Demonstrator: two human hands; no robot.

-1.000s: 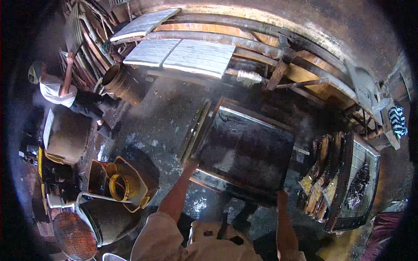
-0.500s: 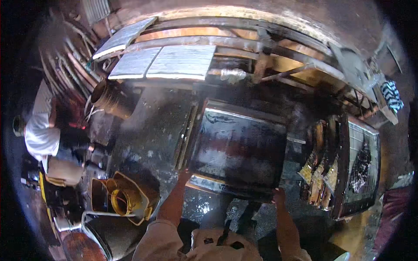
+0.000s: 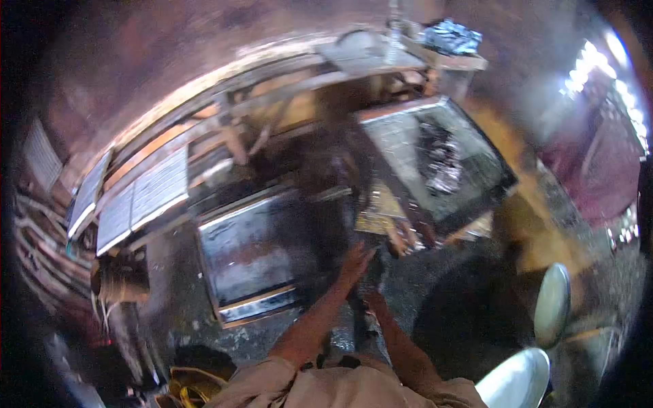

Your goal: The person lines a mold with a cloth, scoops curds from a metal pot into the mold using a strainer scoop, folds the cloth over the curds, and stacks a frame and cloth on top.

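My left hand (image 3: 356, 262) reaches forward over the dark floor, fingers stretched out and somewhat blurred, with nothing visible in it. Just below, my right hand (image 3: 372, 299) is close to my body, its fingers too smeared to make out. Left of both hands a large dark, wet-looking panel in a frame (image 3: 252, 251) lies on the ground, apart from them. Ahead and to the right leans a second framed panel (image 3: 401, 129), with a grid surface and a dark crumpled patch on it. Pieces of wood and yellowish woven scraps (image 3: 377, 221) lie between the two panels.
Pale ribbed sheets (image 3: 160, 194) rest on a wooden rack (image 3: 224, 119) along the wall. A rusty drum (image 3: 122, 279) stands at left. Pale oval basins (image 3: 520, 377) are at lower right, and a yellow container (image 3: 194, 387) is at lower left. Dark red cloth (image 3: 585, 170) hangs far right.
Both hands have let go of the near corners of the dark framed panel and moved right, closer together. The view has turned right, and the other person is no longer clearly visible.
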